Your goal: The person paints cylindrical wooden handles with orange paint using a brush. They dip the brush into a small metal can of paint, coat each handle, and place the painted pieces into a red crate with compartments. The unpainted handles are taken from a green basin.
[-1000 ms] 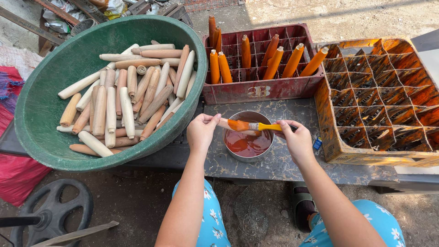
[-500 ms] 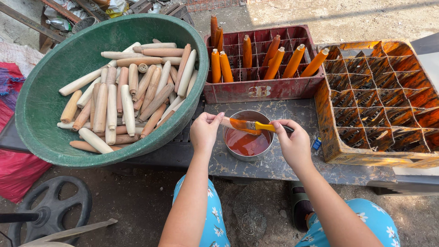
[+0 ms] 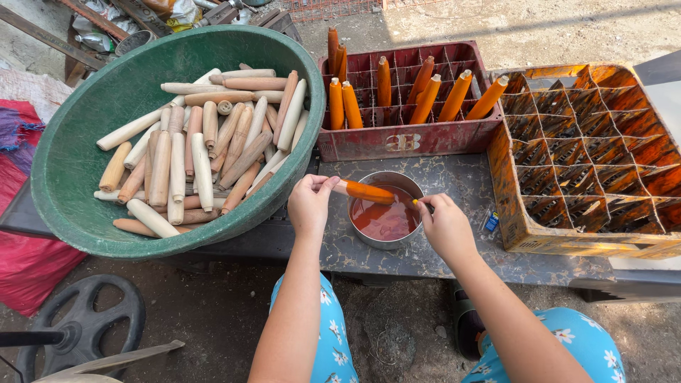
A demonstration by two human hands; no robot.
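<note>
A green basin (image 3: 71, 170) of bare wooden handles is seen at the left, with a red crate (image 3: 404, 138) of orange-coated ones beyond. Over the metal bowl (image 3: 386, 213) of orange stain, a handle (image 3: 365, 191) is pinched at its bare end by the left hand (image 3: 310, 204). A second ago a brush lay across it; now the right hand (image 3: 443, 223) is closed on something small and has been drawn aside, so coating seems nearly done.

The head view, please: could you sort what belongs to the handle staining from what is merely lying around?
In use:
left hand
right hand
half-stained wooden handle
metal bowl of orange stain
green basin of bare handles
red crate of stained handles
orange divided crate

Lying about:
black wheel
red cloth
</note>
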